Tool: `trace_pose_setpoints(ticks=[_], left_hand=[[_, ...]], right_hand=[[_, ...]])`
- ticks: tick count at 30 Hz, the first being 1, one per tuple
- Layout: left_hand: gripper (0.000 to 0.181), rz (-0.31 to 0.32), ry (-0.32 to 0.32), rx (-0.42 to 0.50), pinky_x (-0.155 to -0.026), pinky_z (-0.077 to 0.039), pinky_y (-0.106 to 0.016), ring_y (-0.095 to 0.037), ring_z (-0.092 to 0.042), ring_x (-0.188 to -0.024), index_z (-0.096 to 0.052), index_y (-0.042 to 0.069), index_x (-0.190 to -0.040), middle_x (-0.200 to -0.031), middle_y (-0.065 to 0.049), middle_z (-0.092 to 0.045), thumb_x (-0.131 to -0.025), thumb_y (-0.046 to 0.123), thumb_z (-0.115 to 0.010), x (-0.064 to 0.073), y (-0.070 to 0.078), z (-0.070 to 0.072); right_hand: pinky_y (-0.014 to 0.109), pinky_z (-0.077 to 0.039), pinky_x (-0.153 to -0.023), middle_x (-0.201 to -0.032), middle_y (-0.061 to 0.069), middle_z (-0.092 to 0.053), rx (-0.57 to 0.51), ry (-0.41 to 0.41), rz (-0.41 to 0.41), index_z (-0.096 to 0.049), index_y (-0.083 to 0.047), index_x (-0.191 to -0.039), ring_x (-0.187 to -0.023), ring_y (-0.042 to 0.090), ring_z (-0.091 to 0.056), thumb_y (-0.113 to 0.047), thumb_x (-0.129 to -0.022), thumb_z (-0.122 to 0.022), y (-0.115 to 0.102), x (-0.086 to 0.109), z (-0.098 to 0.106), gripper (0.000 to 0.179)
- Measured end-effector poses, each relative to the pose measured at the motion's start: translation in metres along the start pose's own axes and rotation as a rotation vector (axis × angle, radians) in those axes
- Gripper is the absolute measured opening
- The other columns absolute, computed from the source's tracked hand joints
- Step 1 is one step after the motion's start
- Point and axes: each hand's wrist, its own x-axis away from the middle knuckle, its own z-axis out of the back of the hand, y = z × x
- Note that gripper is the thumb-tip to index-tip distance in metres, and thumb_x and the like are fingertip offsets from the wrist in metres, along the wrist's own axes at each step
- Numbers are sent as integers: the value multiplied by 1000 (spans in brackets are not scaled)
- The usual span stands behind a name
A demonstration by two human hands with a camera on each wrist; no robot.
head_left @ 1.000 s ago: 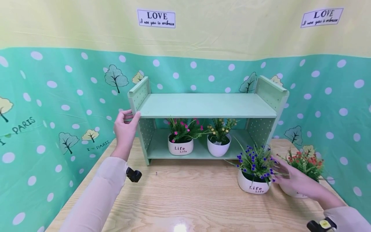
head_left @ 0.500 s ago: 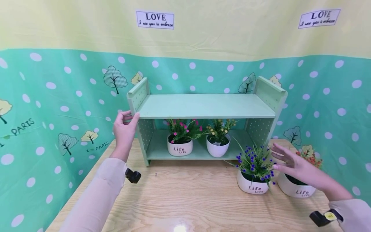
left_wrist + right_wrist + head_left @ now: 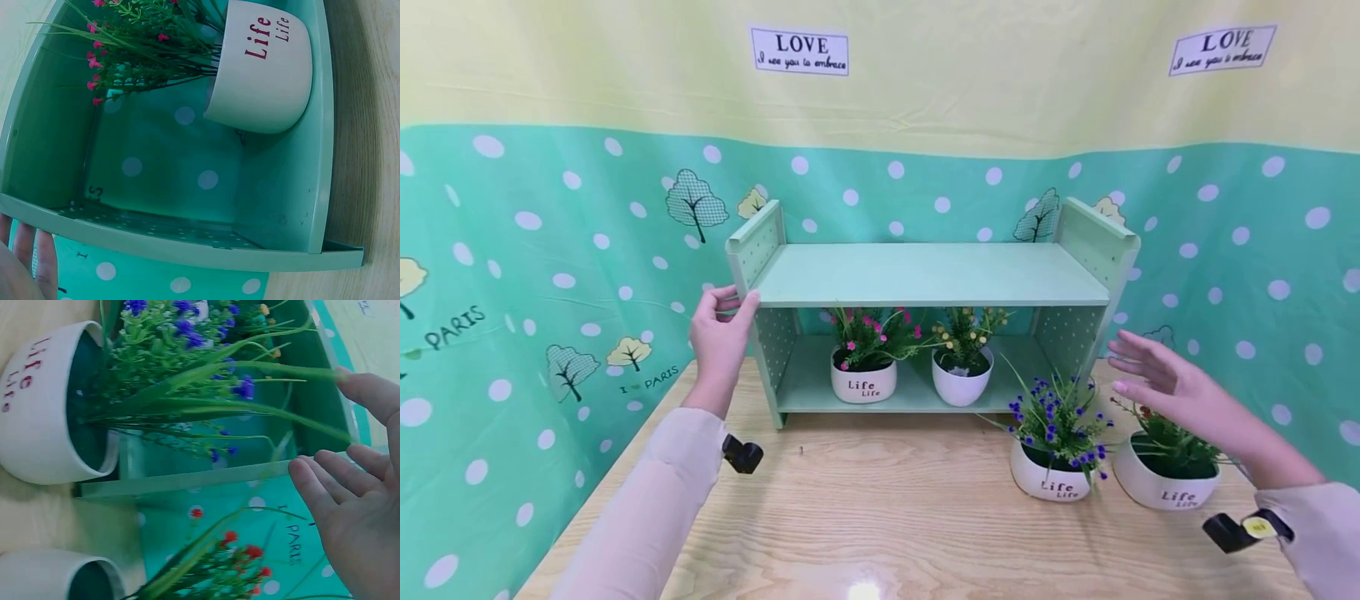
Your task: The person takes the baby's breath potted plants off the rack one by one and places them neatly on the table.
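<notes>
In the head view my left hand [image 3: 718,342] holds the left side panel of a pale green two-tier shelf [image 3: 932,275], thumb at the front edge and fingers curled around the outside. My right hand [image 3: 1187,400] is raised with fingers extended, holding nothing, right of the shelf. Below it stands a white pot with red flowers [image 3: 1165,479], its blooms partly hidden by the hand. To its left, in front of the shelf's right end, is a white pot with blue-purple flowers [image 3: 1052,475]. In the right wrist view, long grass leaves [image 3: 250,409] reach close to my fingers.
On the lower tier stand a white pot with pink flowers [image 3: 863,383] and a smaller white pot with yellow flowers [image 3: 962,385]. A wooden table [image 3: 880,500] carries everything. A green and yellow patterned curtain [image 3: 602,192] hangs behind and at both sides.
My right hand has risen from between the blue-purple and red flower pots and moved slightly right, fingers spreading straighter. The left hand keeps its hold on the shelf; the pots stay put.
</notes>
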Motion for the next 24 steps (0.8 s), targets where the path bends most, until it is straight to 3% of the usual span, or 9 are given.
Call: trace_pose_setpoints(ticks=[7,14,24], left_hand=[[49,2,0,-3,-79,-50,-25,-13,-57,-92,-61,9,-127,-113,-4,-64,-93,43,-71,0,0,0],[50,-6,-1,-9,-79,-51,-25,-13,-57,-92,-60,8,-127,-114,-5,-64,-93,43,-70,0,-1,0],[50,-4,3,-10,-78,-51,-24,-13,-57,-91,-61,9,-126,-113,-4,-64,-93,44,-71,-1,-1,-1]], right_hand=[[10,-46,-86,-152,23,-40,57,93,-40,-19,-18,-161,-116,-11,-51,-12,-102,-60,-13,-12,19,72],[3,-40,-80,-149,12,-48,184,174,-167,-21,-24,-161,-109,-17,-44,-35,-101,-61,-25,-28,43,72],[7,-46,-74,-138,22,-53,171,258,-177,-28,-9,-157,-90,-10,-59,-42,-101,-59,-27,-49,45,72]])
